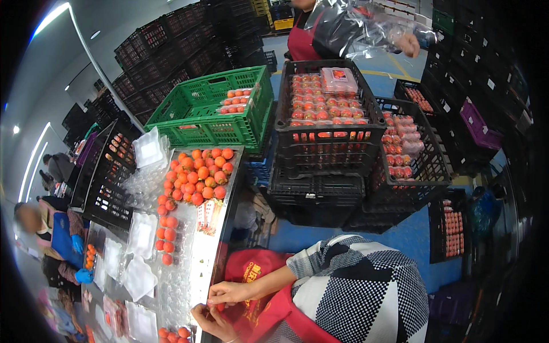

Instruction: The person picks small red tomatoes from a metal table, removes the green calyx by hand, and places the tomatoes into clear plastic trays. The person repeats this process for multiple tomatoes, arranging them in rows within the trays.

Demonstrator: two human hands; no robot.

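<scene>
My two hands meet at the near edge of a metal-topped table. My right hand [230, 292] is the farther one, its fingers bent down. My left hand [213, 323] curls just below it. Between them shows a bit of a small round orange-red fruit [221, 307], mostly hidden by fingers. In front of my hands on the table lies a clear plastic tray [180, 286] with rows of hollows. A row of orange-red fruits [167, 235] lies at its far end, and a larger pile of the same fruits [198, 176] lies beyond.
White foam trays [141, 234] lie along the table's left. A green crate [171, 114] stands at its far end. Beside it, a black crate [329, 150] holds packed fruit, with a co-worker [366, 31] behind. Another person in blue gloves [84, 275] works at the left. Black crates [463, 63] are stacked right.
</scene>
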